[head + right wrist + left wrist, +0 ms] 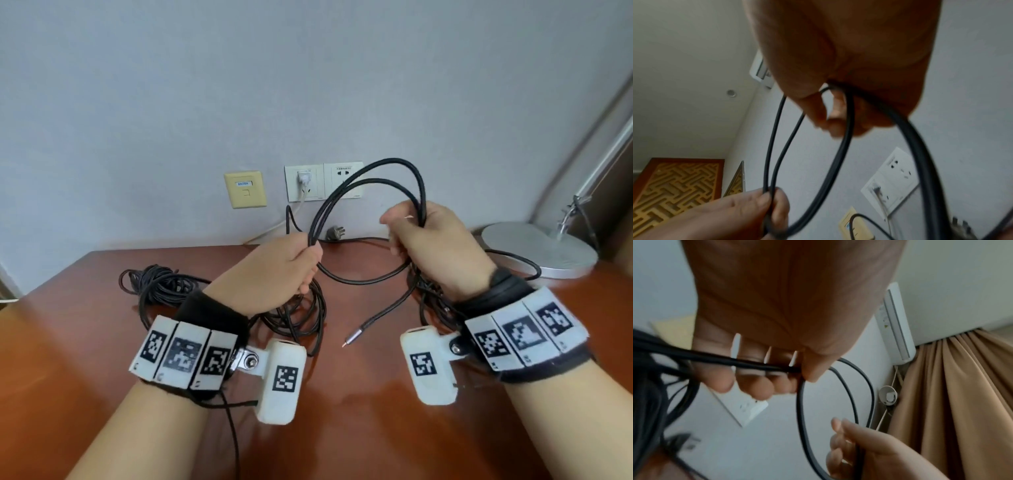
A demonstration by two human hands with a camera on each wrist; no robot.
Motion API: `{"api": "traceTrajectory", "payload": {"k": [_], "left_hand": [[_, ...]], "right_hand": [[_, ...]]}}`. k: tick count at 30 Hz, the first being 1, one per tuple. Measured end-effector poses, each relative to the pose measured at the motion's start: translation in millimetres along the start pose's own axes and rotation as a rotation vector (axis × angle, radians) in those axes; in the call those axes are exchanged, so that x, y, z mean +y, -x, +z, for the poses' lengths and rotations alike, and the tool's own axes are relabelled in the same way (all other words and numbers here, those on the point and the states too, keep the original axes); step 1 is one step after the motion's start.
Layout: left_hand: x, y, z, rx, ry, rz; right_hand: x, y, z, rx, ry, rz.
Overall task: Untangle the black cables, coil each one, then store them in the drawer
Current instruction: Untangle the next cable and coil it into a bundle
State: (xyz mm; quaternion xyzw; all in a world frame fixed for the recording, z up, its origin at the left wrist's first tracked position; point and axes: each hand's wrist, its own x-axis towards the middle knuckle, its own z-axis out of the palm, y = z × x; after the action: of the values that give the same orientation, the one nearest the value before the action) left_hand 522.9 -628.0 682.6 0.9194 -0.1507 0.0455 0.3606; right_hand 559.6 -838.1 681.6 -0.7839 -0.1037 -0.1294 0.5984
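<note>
Cable (368, 178): black, plain; plug tip (352, 337) dark metallic grey. Heap (161, 284) on desk: black. Desk (342, 428): glossy reddish-brown. Wall (308, 85): pale grey. Data plate (245, 189): cream-yellow, blue label. Sockets (323, 181): white; charger (303, 176) white. Lamp base (537, 248): silver. Wrist bands (185, 353): black, white tiles with black-and-white square codes. Curtain (962, 402): tan. Panel (672, 183): gold maze fretwork, red-brown frame.

A pale grey wall (171, 102) rose behind a glossy reddish-brown wooden table (342, 428). White wall sockets (323, 181) sat beside a cream data plate (245, 189); tan curtains (962, 402) hung nearby.
</note>
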Motion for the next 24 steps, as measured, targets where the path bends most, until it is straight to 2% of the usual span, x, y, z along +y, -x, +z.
{"api": "traceTrajectory", "payload": {"k": [3, 6, 10, 11, 13, 15, 17, 19, 22, 24], "left_hand": [[0, 3, -8, 0.116, -0.091, 0.021], [6, 5, -7, 0.203, -0.176, 0.084], [14, 5, 9, 0.090, -0.266, 0.221], [15, 5, 14, 0.062, -0.298, 0.245], [18, 4, 22, 0.040, -0.322, 0.294], [22, 4, 24, 0.020, -0.276, 0.334], [22, 5, 20, -0.018, -0.217, 0.310], [16, 7, 10, -0.044, -0.239, 0.225], [-2, 8, -15, -0.043, -0.406, 0.120], [-11, 10, -34, 0.010, -0.409, 0.057]], "right_hand": [[1, 0, -13, -0.100, 0.233, 0.012], [-3, 3, -15, -0.070, 0.343, -0.088], [-23, 20, -10, 0.160, 0.613, -0.593], [-29, 25, -9, 0.133, 0.661, -0.672], [-34, 32, -3, -0.043, 0.772, -0.713], [-28, 35, 5, -0.253, 0.887, -0.617], [-21, 31, 9, -0.358, 0.878, -0.511], [-15, 21, 5, -0.284, 0.824, -0.488], [-11, 4, -11, 0.072, 0.619, -0.444], [-9, -1, -17, 0.251, 0.524, -0.375]]}}
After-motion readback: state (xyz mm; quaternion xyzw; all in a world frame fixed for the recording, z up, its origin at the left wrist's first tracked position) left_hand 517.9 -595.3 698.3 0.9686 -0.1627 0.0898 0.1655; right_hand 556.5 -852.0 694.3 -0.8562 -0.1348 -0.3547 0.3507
